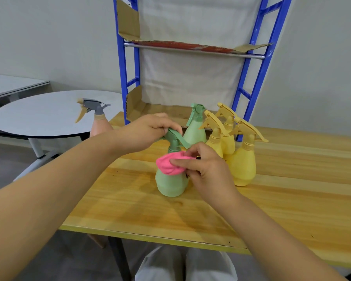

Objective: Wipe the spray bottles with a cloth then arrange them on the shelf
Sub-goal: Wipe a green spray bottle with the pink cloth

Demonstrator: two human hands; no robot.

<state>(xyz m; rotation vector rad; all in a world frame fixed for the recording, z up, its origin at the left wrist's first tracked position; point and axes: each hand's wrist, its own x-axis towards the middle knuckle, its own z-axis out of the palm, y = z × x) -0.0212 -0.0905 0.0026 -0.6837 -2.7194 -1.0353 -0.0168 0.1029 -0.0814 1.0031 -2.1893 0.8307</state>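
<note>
Head view: we are wiping the green bottle (169, 185), which stands upright on the wooden table (130, 209).
Left hand: our left hand (148, 130) curls round the green bottle's trigger head and steadies it.
Right hand: our right hand (203, 167) pinches the pink cloth (168, 164) against the green bottle's shoulder.
Behind it: a second green bottle (195, 132), and beyond that the blue shelf (190, 49), lined with cardboard.
Right of it: three yellow bottles (242, 167), huddled close, the nearest just beside our right hand.
Left of it: a peach bottle (99, 128), partly hidden by our left arm.
Risk: we judge a wide wiping stroke could knock the nearest yellow bottle into its neighbours. A tighter left grip might squeeze the trigger and spray.
</note>
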